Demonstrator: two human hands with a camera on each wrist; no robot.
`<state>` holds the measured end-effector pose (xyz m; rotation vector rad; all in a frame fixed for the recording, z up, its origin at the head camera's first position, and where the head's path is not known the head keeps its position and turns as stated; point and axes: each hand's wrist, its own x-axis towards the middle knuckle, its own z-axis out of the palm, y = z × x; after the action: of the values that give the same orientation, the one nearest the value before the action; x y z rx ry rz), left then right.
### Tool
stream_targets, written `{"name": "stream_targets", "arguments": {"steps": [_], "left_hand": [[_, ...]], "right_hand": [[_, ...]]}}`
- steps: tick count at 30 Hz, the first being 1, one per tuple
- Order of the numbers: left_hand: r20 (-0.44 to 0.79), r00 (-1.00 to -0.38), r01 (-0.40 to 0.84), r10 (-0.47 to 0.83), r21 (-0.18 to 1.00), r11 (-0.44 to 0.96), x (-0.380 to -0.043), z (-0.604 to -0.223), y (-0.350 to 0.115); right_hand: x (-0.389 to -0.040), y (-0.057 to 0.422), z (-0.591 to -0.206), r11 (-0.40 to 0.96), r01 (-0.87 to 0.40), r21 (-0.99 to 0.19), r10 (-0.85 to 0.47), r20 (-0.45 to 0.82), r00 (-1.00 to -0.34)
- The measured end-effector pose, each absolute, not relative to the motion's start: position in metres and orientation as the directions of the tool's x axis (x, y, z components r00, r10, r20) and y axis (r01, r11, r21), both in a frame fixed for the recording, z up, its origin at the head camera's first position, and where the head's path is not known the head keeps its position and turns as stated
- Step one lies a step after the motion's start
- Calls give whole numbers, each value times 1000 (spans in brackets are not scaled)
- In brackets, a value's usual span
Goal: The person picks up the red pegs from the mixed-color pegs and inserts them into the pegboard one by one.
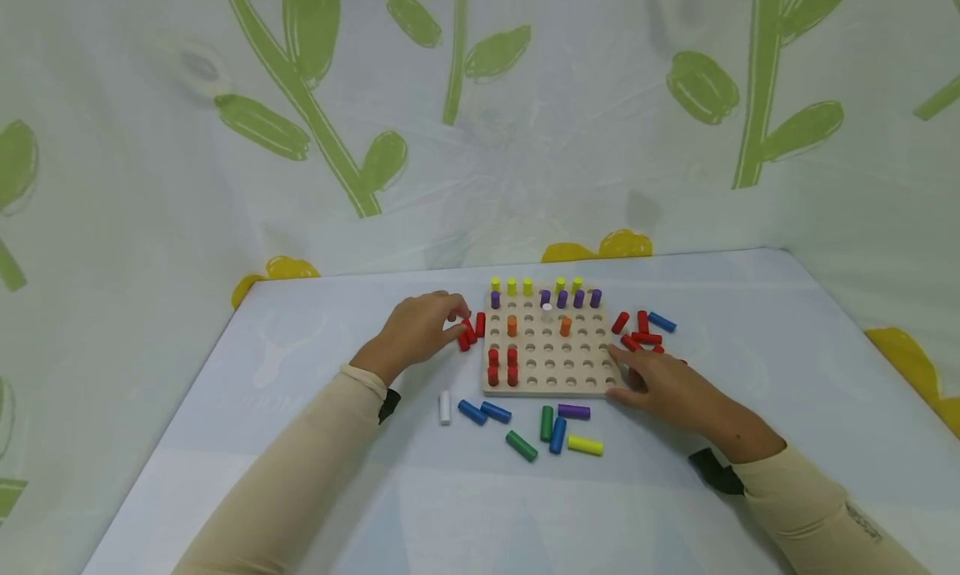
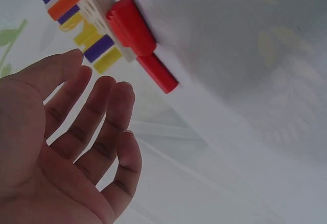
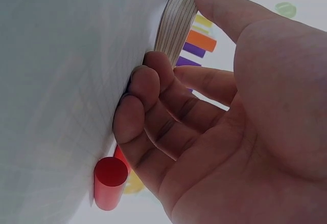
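A wooden pegboard point(image 1: 555, 394) carries yellow, purple, orange, white and red pegs standing in its holes. Just left of it lie several loose red pegs point(image 1: 481, 325). Over these my left hand point(image 1: 416, 329) hovers with fingers loosely bent; the left wrist view shows bare space between its fingertips and the red pegs point(image 2: 135, 24). My right hand point(image 1: 667, 387) rests against the board's right edge near the front corner. In the right wrist view its thumb touches the board's corner point(image 3: 176, 27), with the other fingertips along the side and no peg among them.
Several red pegs point(image 1: 647, 338) and a blue peg point(image 1: 662, 322) lie right of the board. In front are a white peg point(image 1: 445, 408), blue pegs point(image 1: 496, 412), green pegs point(image 1: 521, 446), a purple peg point(image 1: 573, 412) and a yellow peg point(image 1: 585, 445). A patterned curtain point(image 1: 525, 183) hangs behind.
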<state>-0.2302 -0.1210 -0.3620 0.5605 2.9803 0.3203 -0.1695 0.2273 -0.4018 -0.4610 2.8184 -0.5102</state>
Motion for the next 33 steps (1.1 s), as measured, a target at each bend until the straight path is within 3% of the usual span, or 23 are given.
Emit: {"name": "stream_targets", "arguments": {"steps": [12, 22, 26, 33], "left_hand": [[13, -905, 423, 425, -68, 903, -254, -369, -120], [-110, -876, 483, 471, -170, 859, -269, -373, -118], [-137, -855, 518, 500, -189, 834, -270, -373, -117], [-154, -865, 496, 478, -109, 861, -276, -372, -115]], "right_hand": [[-170, 225, -402, 895, -247, -371, -334, -192, -923], [-170, 225, -402, 891, -247, -381, -339, -193, -921], [-169, 225, -402, 889, -247, -384, -340, -194, -920], [-169, 226, -401, 888, -260, -379, -347, -181, -920]]}}
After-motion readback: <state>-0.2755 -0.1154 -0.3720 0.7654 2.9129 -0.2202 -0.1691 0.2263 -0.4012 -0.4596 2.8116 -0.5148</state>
